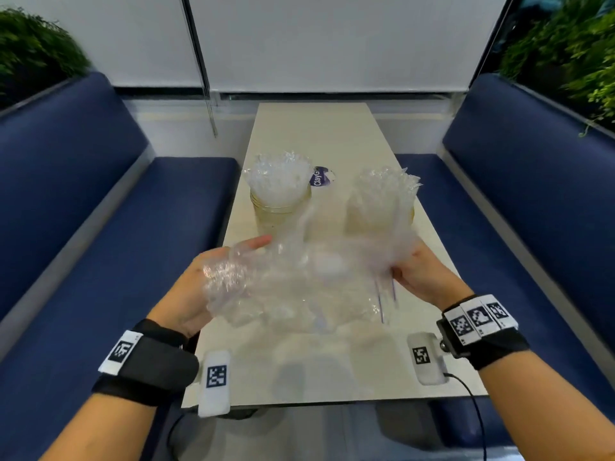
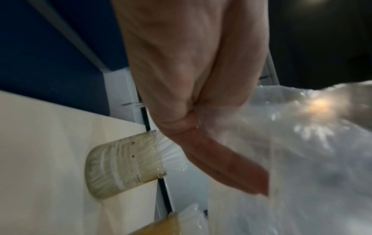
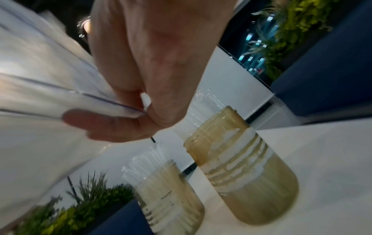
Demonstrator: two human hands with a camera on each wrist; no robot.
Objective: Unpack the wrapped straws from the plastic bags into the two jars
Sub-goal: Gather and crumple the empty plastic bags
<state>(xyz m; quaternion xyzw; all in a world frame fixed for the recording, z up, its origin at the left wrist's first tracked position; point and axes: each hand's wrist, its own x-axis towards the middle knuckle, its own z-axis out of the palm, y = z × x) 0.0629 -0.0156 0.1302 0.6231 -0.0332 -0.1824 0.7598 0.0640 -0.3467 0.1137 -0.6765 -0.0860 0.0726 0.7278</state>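
In the head view, a crumpled clear plastic bag [image 1: 293, 287] is held above the near half of the pale rectangular surface [image 1: 332, 377] between both hands. The left hand [image 1: 196, 287] is seen at the bag's left end, its fingers [image 1: 256, 242] stretched forward and partly wrapped in the film. The bag's right end is gripped by the right hand [image 1: 422, 274], where thin purple lines are seen on the film. Beyond the bag, two clear jars are stood side by side on the surface: the left jar [image 1: 280, 207] and the right jar [image 1: 379, 217], each packed with upright wrapped straws [image 1: 279, 176] whose wrapper ends rise above the rim. A small blue-and-white label [image 1: 321, 177] is seen just behind the left jar. Blue padded benches [image 1: 100, 201] are set along both sides.

In the left wrist view, the left hand [image 2: 193, 89] is shown with straight fingers [image 2: 227, 165] against the blurred plastic bag [image 2: 302, 151]; whether any of it is gripped cannot be told. One jar [image 2: 122, 165] is visible on the surface [image 2: 40, 143].

In the right wrist view, a purple-lined fold of the plastic bag [image 3: 40, 95] is pinched by the right hand [image 3: 153, 63] between thumb and curled fingers [image 3: 104, 125]. Both jars stand below, the nearer jar [image 3: 247, 179] probably the right one, the farther jar [image 3: 169, 194] showing white straws [image 3: 147, 160].
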